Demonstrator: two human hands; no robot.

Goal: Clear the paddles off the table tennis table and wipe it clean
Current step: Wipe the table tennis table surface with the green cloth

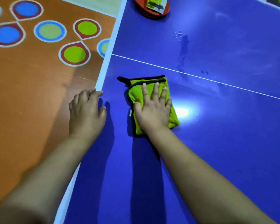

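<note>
The blue table tennis table (217, 143) fills the right of the view, crossed by a white line. A folded green cloth with black trim (136, 94) lies flat on it near the left edge. My right hand (153, 109) presses flat on the cloth, fingers spread. My left hand (86, 110) rests over the table's white left edge, fingers curled on it and thumb on the blue top. A red paddle (152, 13) lies at the far top, with a green and white packet (155, 4) on it.
Water droplets (178, 34) and a damp streak (183, 50) mark the surface beyond the white line. A bright light reflection (183, 111) shines right of the cloth. Left of the table is an orange floor (31, 86) with coloured circles.
</note>
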